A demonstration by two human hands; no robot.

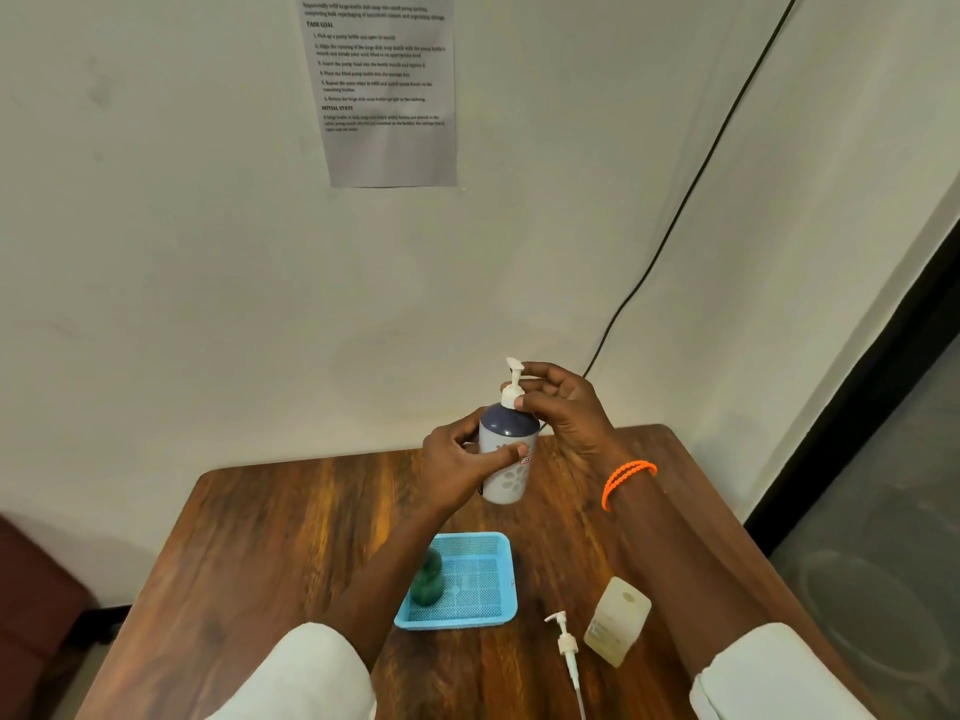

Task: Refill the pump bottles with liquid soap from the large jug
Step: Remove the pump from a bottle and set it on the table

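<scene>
A pump bottle is held above the counter while its pump collar is pinched.

The white pump head (514, 384) is pinched at its collar by the curled fingers (524, 400) of the right hand (563, 413), probably so that it can be twisted. The pump bottle (506, 459) is gripped round its body by the left hand (457, 459), thumb across the label, evidently to steady it against the turning. Below, on the counter (291, 537), a green bottle (427, 579) stands in the blue basket (506, 550); a loose pump (565, 644) lies beside a pale open bottle (618, 621). No large jug is visible.
</scene>
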